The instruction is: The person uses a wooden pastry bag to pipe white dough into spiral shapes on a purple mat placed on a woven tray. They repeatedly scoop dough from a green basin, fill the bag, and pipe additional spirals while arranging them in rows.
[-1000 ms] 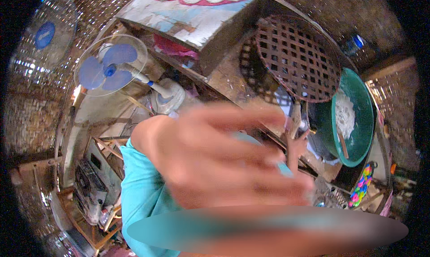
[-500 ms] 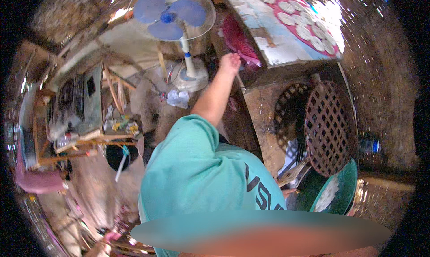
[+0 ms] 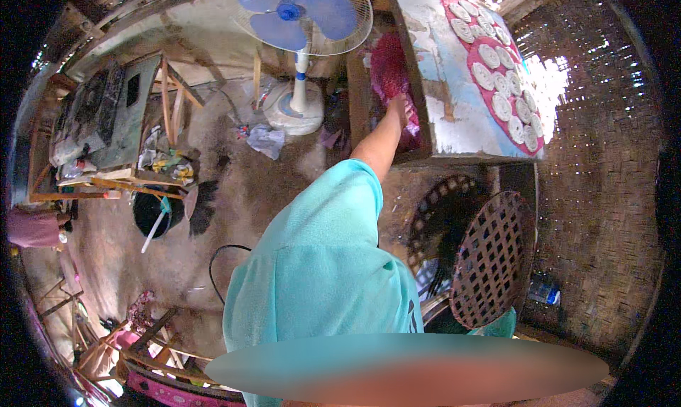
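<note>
A person in a turquoise shirt stretches one bare arm forward, the hand reaching into a pink-red mesh bag tucked under the edge of a worn white-and-blue table. Which hand it is and whether its fingers are apart or together cannot be told. On the table lies a red round mat with pale round cakes. A blue-bladed standing fan is just beside the bag. A woven lattice tray leans nearby.

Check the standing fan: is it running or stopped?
Stopped, as far as one frame shows. The blue blades of the fan show sharp and separate behind the wire guard, with no spin blur.
</note>
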Tool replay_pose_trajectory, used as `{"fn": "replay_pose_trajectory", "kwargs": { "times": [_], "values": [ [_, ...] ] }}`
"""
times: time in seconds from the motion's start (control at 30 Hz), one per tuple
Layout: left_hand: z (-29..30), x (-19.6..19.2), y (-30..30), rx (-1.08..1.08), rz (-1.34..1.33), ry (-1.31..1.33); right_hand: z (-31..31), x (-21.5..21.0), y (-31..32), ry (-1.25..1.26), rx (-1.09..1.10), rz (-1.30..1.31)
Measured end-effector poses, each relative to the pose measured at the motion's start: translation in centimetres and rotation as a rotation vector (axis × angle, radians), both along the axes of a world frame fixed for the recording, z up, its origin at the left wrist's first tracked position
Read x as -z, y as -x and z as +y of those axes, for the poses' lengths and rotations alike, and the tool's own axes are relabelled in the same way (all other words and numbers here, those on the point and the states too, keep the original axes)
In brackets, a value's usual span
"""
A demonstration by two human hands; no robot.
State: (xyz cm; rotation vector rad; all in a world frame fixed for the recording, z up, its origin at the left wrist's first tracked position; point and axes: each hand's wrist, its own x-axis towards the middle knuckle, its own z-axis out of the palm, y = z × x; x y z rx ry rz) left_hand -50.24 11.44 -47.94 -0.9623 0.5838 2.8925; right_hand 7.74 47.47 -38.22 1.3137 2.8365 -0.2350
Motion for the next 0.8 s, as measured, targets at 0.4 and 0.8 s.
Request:
{"fn": "replay_pose_trajectory", "kwargs": {
  "times": [0.4,0.8],
  "values": [
    [2.1,-0.3,1.8,0.015,0.05,-0.089,-1.1,-0.2,3.2,0.001,0.086,-0.028],
    [-4.3,-9.2,-0.6,-0.148,0.274,0.097,-3.2,-0.2,2.9,0.042,0.157,-0.023]
  ]
}}
